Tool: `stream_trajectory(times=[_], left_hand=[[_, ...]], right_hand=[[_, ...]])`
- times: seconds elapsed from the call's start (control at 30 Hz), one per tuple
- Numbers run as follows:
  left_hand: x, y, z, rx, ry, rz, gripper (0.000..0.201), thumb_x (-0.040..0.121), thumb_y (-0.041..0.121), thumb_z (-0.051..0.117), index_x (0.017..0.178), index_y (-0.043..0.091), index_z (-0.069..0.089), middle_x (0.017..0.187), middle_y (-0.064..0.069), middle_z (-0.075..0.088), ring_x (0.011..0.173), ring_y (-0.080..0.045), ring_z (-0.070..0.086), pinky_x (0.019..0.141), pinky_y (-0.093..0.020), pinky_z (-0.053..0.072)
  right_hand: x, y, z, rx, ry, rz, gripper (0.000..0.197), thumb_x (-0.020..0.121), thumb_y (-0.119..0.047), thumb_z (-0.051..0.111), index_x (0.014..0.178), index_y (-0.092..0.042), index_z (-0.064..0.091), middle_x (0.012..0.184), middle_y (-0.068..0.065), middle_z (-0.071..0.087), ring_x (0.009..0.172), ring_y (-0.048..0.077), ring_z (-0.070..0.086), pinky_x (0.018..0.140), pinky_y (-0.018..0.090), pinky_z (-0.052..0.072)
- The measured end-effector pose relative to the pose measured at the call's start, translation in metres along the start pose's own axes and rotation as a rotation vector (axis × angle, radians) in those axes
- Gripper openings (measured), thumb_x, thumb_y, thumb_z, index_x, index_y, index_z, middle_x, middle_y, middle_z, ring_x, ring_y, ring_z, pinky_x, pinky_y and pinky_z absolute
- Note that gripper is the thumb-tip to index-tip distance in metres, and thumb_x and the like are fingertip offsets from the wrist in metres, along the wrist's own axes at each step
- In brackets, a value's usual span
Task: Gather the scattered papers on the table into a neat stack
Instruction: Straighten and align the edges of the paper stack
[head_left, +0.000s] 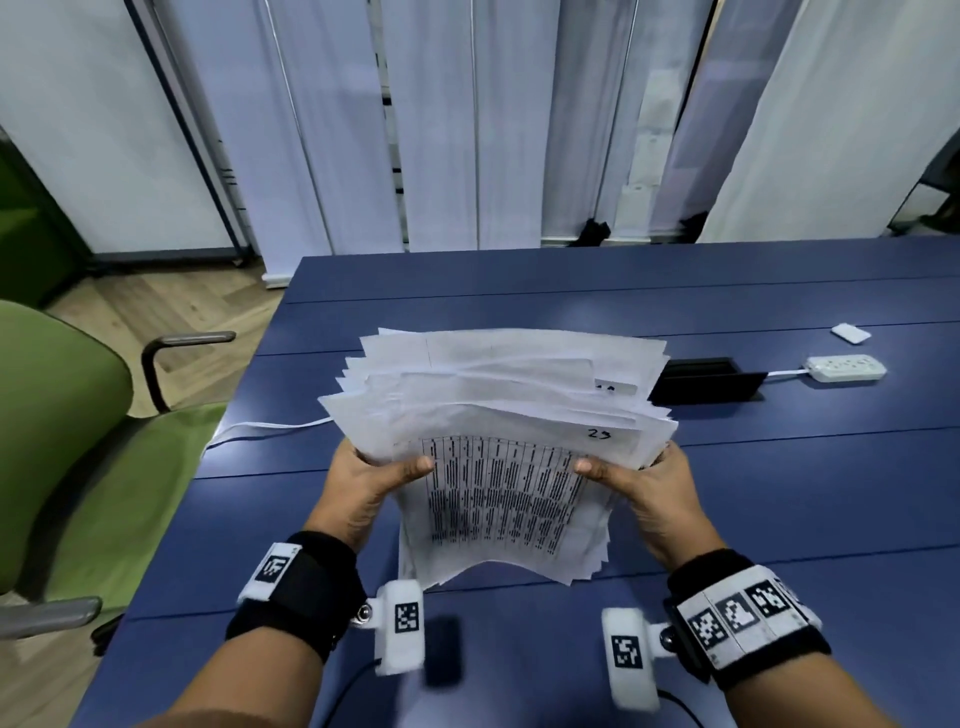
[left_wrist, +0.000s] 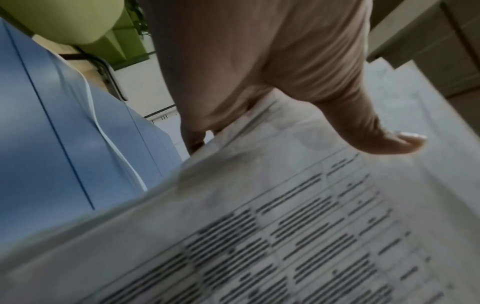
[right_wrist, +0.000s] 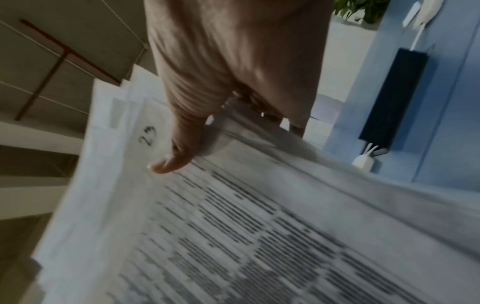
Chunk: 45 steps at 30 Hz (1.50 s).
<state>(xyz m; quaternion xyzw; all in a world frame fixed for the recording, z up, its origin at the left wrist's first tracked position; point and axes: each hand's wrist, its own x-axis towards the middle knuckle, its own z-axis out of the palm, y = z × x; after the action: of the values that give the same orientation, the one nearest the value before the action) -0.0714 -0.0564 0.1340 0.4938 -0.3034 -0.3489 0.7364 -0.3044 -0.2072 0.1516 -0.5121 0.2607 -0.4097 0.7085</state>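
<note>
Because the sheets are sitting unevenly, I am pinching the papers (head_left: 498, 441) upright, left hand (head_left: 363, 483) and right hand (head_left: 644, 488) clamping opposite edges, thumbs in front, above the table (head_left: 779, 519) for squaring.

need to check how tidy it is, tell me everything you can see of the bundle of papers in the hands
The bundle of papers is a thick sheaf of white sheets, held tilted above the blue table. The left hand and right hand grip its side edges, thumbs on the top sheet. That sheet bears a printed table in dark columns and a handwritten 23. The edges are uneven, fanned at the far end, and the near end droops.
</note>
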Motion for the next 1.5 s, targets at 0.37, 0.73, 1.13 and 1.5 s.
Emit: stream_trajectory(times=[0.37,0.73,1.13,1.5], left_hand=[[-0.002,0.002,0.008,0.004,0.014,0.023,0.091,0.039,0.031,0.097,0.118,0.009,0.059,0.109,-0.006,0.074,0.104,-0.019,0.069,0.080,-0.023,0.054],[-0.007,-0.008,0.021,0.032,0.011,-0.002,0.067,0.060,-0.004,0.084,0.121,0.000,0.058,0.111,-0.012,0.072,0.105,-0.023,0.069,0.083,-0.027,0.055],[0.004,-0.001,0.036,0.071,0.268,0.114,0.035,0.070,-0.014,0.075,0.102,0.000,0.070,0.092,0.000,0.077,0.088,-0.012,0.071,0.075,-0.022,0.056],[-0.012,-0.032,-0.003,0.125,0.136,-0.141,0.084,0.039,0.033,0.098,0.109,0.002,0.066,0.105,-0.012,0.074,0.103,-0.025,0.070,0.093,-0.038,0.054]], right_hand=[[0.002,-0.001,-0.005,-0.012,0.006,-0.039,0.060,0.051,0.003,0.081,0.108,0.002,0.062,0.092,0.005,0.076,0.087,0.017,0.073,0.071,0.022,0.056],[-0.004,0.014,0.007,-0.130,0.102,-0.046,0.058,0.056,0.015,0.082,0.109,0.007,0.061,0.090,0.007,0.076,0.083,0.017,0.074,0.068,0.025,0.059],[0.012,0.007,0.028,-0.168,0.147,-0.068,0.031,0.069,0.008,0.079,0.095,-0.005,0.068,0.075,-0.016,0.074,0.079,0.001,0.071,0.070,0.015,0.055],[-0.004,0.037,-0.003,-0.183,0.001,0.187,0.052,0.062,0.012,0.080,0.110,0.009,0.062,0.093,0.008,0.076,0.087,0.020,0.074,0.071,0.029,0.060]])
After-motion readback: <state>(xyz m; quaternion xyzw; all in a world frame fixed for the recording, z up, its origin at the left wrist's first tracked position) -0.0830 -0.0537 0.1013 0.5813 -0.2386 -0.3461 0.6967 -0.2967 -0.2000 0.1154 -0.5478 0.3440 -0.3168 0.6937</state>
